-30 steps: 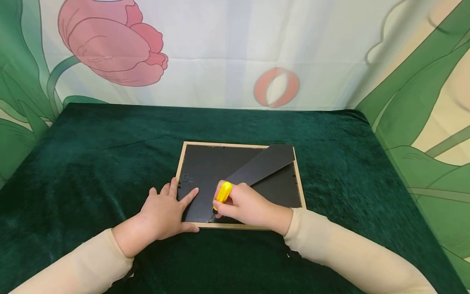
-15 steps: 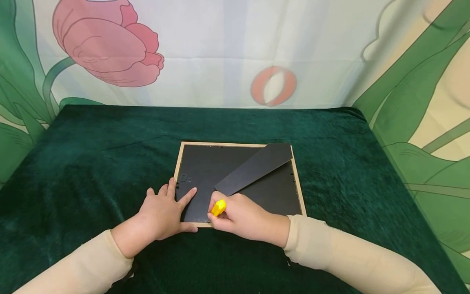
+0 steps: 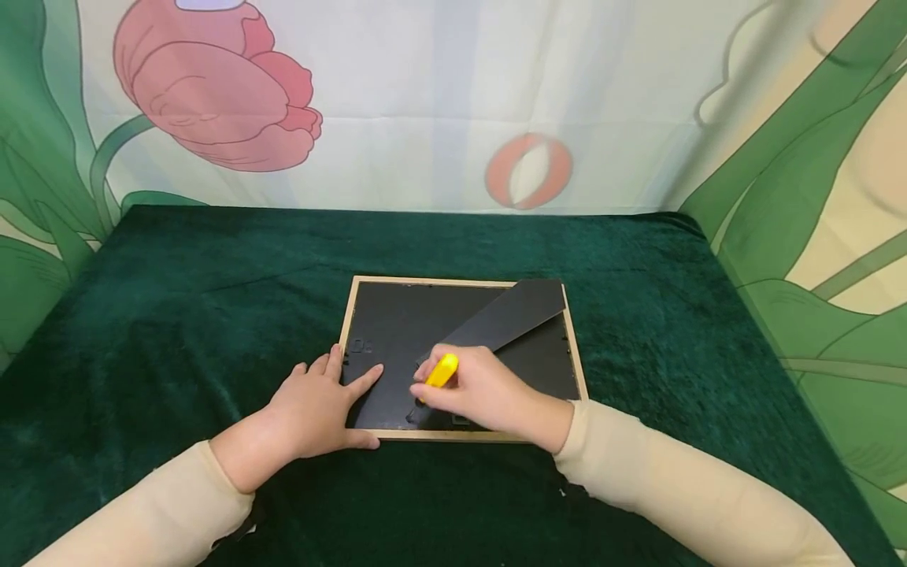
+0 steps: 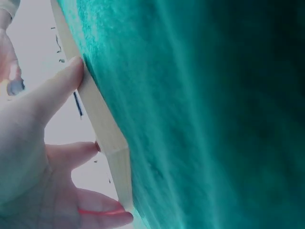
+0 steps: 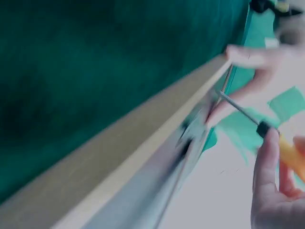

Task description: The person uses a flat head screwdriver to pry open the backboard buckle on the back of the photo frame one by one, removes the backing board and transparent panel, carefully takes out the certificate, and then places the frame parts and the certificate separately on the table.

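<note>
A picture frame (image 3: 397,315) with a pale wooden border and black backing lies face down. My left hand (image 3: 315,409) rests spread over its near left corner; the thumb lies along the near border and one finger on the backing. My right hand (image 3: 485,386) grips a screwdriver (image 3: 442,372) by its yellow handle. In the right wrist view, the screwdriver's thin metal shaft (image 5: 240,109) extends from a black collar, with its tip close to the inner side of the wooden border (image 5: 157,112). A black easel stand (image 3: 513,315) slants across the backing toward the far right corner.
Dark green velvet cloth (image 3: 234,268) covers the table around the frame. A small metal hanger (image 3: 361,346) sits on the backing at the left, and another (image 3: 460,420) shows below my right hand. Behind the table hangs a flower-print curtain (image 3: 397,102).
My right hand with the screwdriver dipped toward the near border, then came back up and slightly right, uncovering the near hanger. My left hand stays in place on the frame.
</note>
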Action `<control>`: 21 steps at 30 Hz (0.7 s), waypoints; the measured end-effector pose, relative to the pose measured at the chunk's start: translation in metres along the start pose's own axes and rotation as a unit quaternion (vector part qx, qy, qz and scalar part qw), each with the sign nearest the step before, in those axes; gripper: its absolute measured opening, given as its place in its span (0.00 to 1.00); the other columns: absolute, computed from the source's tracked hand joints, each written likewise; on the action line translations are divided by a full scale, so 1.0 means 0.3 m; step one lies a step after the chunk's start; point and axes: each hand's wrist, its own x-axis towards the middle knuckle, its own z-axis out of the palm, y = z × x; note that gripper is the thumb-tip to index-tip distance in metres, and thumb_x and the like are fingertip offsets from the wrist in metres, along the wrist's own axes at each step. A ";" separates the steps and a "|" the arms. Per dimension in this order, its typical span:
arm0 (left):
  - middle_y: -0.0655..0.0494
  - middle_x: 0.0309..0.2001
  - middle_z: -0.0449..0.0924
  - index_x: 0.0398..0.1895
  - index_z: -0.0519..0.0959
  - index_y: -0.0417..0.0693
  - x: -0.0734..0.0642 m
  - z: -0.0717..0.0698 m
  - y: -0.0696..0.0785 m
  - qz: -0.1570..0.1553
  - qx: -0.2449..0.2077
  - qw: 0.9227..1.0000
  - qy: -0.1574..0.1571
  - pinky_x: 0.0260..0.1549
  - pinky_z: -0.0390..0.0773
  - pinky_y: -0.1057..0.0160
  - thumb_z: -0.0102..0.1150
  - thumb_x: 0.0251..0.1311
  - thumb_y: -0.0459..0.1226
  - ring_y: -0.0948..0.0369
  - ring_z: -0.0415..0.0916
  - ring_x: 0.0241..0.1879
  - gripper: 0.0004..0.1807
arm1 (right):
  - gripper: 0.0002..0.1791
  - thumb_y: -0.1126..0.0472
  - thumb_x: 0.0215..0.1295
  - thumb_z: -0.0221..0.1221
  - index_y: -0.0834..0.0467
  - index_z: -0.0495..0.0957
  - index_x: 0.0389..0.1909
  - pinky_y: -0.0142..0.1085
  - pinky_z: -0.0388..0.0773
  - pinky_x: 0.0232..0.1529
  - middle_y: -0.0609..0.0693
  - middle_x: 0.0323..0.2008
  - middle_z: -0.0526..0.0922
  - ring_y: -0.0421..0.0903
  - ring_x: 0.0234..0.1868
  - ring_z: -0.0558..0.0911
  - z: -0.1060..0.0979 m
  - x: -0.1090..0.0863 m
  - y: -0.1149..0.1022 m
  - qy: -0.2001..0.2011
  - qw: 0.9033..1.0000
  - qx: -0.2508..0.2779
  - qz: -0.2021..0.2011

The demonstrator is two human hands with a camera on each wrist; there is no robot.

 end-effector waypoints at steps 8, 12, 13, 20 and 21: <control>0.29 0.67 0.51 0.70 0.60 0.59 -0.007 0.006 -0.028 0.025 -0.020 0.999 0.000 0.54 0.60 0.38 0.60 0.44 0.66 0.37 0.54 0.64 0.49 | 0.11 0.62 0.61 0.61 0.62 0.77 0.42 0.36 0.79 0.41 0.53 0.39 0.82 0.52 0.40 0.82 -0.070 0.060 0.075 0.017 0.982 0.160 0.096; 0.30 0.67 0.51 0.70 0.60 0.60 -0.006 0.014 -0.028 0.021 -0.016 1.000 -0.001 0.55 0.59 0.37 0.58 0.44 0.67 0.37 0.53 0.64 0.49 | 0.14 0.62 0.63 0.59 0.62 0.79 0.47 0.36 0.79 0.41 0.54 0.41 0.83 0.49 0.40 0.83 -0.067 0.086 0.082 -0.011 0.981 0.160 0.110; 0.30 0.67 0.51 0.70 0.60 0.61 -0.005 0.015 -0.027 0.020 -0.015 1.000 -0.001 0.54 0.59 0.37 0.58 0.44 0.68 0.37 0.53 0.64 0.49 | 0.14 0.62 0.62 0.60 0.62 0.79 0.47 0.35 0.79 0.40 0.53 0.40 0.83 0.48 0.39 0.84 -0.065 0.094 0.082 -0.012 0.982 0.150 0.112; 0.30 0.67 0.51 0.70 0.59 0.61 -0.006 0.022 -0.022 0.017 -0.012 1.000 -0.006 0.54 0.59 0.34 0.57 0.45 0.68 0.36 0.52 0.64 0.48 | 0.10 0.63 0.60 0.62 0.62 0.81 0.42 0.33 0.80 0.37 0.52 0.35 0.84 0.46 0.35 0.84 -0.043 0.151 0.077 -0.001 0.987 0.105 0.124; 0.30 0.67 0.51 0.70 0.60 0.61 -0.006 0.023 -0.022 0.018 -0.012 1.000 -0.005 0.54 0.59 0.34 0.57 0.45 0.68 0.36 0.52 0.64 0.48 | 0.10 0.63 0.60 0.62 0.62 0.81 0.42 0.33 0.80 0.36 0.52 0.35 0.84 0.46 0.35 0.84 -0.038 0.157 0.075 -0.002 0.987 0.102 0.125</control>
